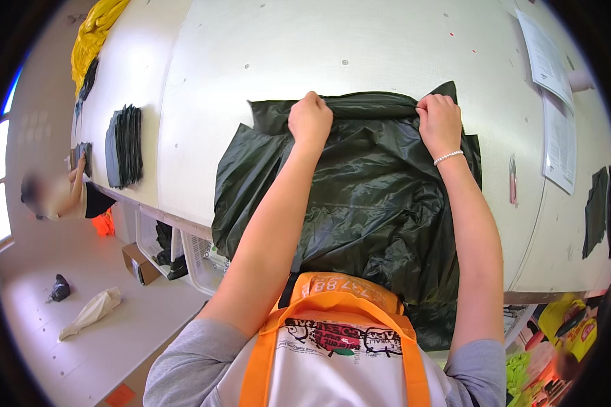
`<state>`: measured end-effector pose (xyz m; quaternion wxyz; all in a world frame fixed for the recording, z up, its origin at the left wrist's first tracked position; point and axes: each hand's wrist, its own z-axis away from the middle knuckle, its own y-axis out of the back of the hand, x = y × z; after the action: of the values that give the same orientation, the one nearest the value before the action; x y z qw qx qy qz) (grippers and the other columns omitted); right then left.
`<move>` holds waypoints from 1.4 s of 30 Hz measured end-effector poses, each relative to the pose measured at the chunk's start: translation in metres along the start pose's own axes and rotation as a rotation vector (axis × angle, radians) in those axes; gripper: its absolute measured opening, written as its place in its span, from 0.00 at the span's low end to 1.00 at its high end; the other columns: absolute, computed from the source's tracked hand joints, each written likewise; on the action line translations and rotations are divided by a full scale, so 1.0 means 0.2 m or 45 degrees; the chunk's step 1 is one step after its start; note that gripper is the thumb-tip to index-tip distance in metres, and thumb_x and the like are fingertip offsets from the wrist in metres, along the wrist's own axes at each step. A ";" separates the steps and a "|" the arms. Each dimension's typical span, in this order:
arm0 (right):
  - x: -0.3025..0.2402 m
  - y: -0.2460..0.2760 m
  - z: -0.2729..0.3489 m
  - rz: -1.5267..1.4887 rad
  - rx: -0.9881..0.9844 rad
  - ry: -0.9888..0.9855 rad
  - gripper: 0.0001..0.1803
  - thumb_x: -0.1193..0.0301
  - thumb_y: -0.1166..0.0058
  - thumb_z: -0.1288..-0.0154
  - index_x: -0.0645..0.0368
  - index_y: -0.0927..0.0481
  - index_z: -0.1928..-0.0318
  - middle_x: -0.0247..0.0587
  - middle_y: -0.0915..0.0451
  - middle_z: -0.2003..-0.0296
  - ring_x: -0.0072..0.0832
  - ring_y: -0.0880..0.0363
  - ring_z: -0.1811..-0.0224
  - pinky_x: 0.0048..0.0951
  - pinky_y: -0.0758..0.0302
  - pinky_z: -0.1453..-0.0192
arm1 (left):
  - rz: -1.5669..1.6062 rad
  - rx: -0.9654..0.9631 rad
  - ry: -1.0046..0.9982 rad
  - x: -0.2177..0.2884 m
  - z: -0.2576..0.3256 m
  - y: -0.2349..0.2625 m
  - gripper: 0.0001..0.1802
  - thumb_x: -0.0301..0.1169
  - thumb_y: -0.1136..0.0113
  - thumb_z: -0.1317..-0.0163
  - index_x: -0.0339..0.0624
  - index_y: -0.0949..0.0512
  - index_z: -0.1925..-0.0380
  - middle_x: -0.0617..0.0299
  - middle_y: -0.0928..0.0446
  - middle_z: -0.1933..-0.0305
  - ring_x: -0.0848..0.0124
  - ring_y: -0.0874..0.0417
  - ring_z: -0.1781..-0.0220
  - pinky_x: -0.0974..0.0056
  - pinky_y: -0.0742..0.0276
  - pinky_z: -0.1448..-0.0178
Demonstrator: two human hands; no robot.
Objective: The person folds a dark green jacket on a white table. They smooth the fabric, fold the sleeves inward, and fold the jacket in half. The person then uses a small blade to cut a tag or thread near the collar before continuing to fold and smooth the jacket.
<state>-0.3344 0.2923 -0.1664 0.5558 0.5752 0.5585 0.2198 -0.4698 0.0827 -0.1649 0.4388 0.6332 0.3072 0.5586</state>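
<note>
Free tabletop (346, 34) lies beyond the black sheeting (380, 197); leftward, a dark stack (124, 148) obstructs.

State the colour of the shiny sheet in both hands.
The shiny sheet is near-black, faintly greenish, as the head view shows.

Both arms stretch from the near side toward the far side. The left forearm (268, 220) leans to the right, and the right forearm (475, 230) slightly to the left. The left hand (311, 119) and the right hand (440, 123) are well apart, fingers bent and pinching.
</note>
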 end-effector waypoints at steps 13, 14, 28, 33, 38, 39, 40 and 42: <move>-0.01 0.01 0.05 -0.011 -0.008 -0.125 0.03 0.70 0.41 0.43 0.52 0.22 0.71 0.32 0.22 0.69 0.33 0.25 0.59 0.37 0.33 0.54 | 0.215 0.001 0.196 -0.20 -0.10 0.08 0.12 0.36 0.39 0.47 0.38 0.18 0.71 0.49 0.19 0.72 0.53 0.18 0.66 0.58 0.25 0.57; -0.01 0.00 0.04 0.004 0.008 -0.116 0.03 0.70 0.41 0.43 0.52 0.22 0.71 0.32 0.21 0.69 0.34 0.25 0.59 0.37 0.32 0.54 | 0.254 -0.027 0.165 -0.21 -0.10 0.07 0.11 0.35 0.40 0.47 0.38 0.18 0.71 0.48 0.19 0.72 0.52 0.18 0.66 0.57 0.25 0.57; 0.05 -0.02 0.04 0.064 -0.066 -0.233 0.04 0.69 0.42 0.43 0.53 0.22 0.71 0.33 0.21 0.69 0.35 0.25 0.59 0.39 0.33 0.52 | 0.273 -0.019 -0.133 -0.20 -0.02 0.03 0.07 0.30 0.43 0.45 0.37 0.21 0.75 0.50 0.21 0.76 0.50 0.20 0.69 0.53 0.26 0.62; 0.05 -0.02 0.05 0.068 -0.061 -0.250 0.03 0.69 0.42 0.43 0.53 0.21 0.71 0.33 0.21 0.69 0.35 0.26 0.59 0.39 0.33 0.51 | 0.173 -0.038 -0.061 -0.18 -0.06 0.04 0.08 0.33 0.40 0.45 0.39 0.20 0.71 0.50 0.20 0.74 0.54 0.19 0.69 0.58 0.25 0.62; 0.00 -0.05 0.05 0.131 -0.081 -0.234 0.03 0.70 0.42 0.44 0.53 0.21 0.71 0.33 0.21 0.68 0.35 0.26 0.58 0.39 0.33 0.51 | 0.209 0.061 -0.128 -0.19 0.01 -0.03 0.09 0.33 0.42 0.43 0.38 0.21 0.73 0.46 0.22 0.74 0.48 0.21 0.69 0.53 0.26 0.63; 0.00 -0.08 0.06 0.128 -0.077 -0.212 0.02 0.70 0.42 0.44 0.53 0.21 0.70 0.34 0.21 0.68 0.36 0.26 0.58 0.39 0.33 0.51 | 0.215 0.082 -0.167 -0.19 0.04 -0.05 0.09 0.32 0.43 0.42 0.38 0.22 0.73 0.45 0.23 0.74 0.47 0.21 0.68 0.52 0.27 0.63; 0.02 -0.13 0.09 0.146 -0.059 -0.210 0.02 0.70 0.43 0.43 0.53 0.21 0.70 0.35 0.21 0.68 0.36 0.26 0.58 0.40 0.33 0.51 | 0.198 0.079 -0.166 -0.17 0.07 -0.05 0.08 0.32 0.44 0.42 0.38 0.22 0.72 0.46 0.22 0.74 0.47 0.21 0.68 0.52 0.27 0.63; 0.04 -0.20 0.11 0.180 -0.013 -0.212 0.02 0.70 0.44 0.42 0.53 0.21 0.69 0.36 0.22 0.67 0.37 0.26 0.58 0.40 0.33 0.51 | 0.195 -0.025 -0.163 -0.15 0.12 -0.03 0.08 0.31 0.46 0.41 0.38 0.22 0.71 0.45 0.22 0.73 0.45 0.21 0.66 0.49 0.27 0.60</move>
<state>-0.3283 0.2817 -0.2108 0.5862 0.6267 0.4674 0.2127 -0.4517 0.0545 -0.1824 0.4197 0.6850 0.2239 0.5518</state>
